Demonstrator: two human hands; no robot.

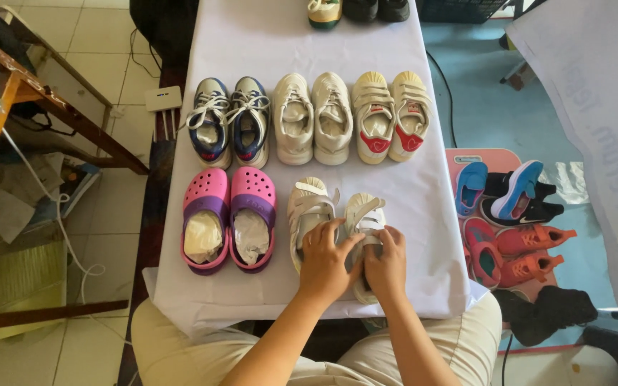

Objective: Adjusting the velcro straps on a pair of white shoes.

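Note:
Both my hands rest on a pair of cream strap shoes at the table's near edge. My left hand (pixel 325 259) covers the gap between the left cream shoe (pixel 307 211) and the right cream shoe (pixel 364 214). My right hand (pixel 387 261) grips the right shoe's heel part, fingers curled on its strap. A pink and purple pair of clogs (pixel 229 218) stuffed with paper lies to the left. Behind are a blue-grey laced pair (pixel 229 120), a white laced pair (pixel 313 118) and a cream pair with red insoles (pixel 390 116).
A white cloth (pixel 423 207) covers the table. More shoes stand at the far end (pixel 357 10). On the floor to the right a pink tray (pixel 495 156) holds blue, black and coral shoes. A wooden bench (pixel 44 93) stands at the left.

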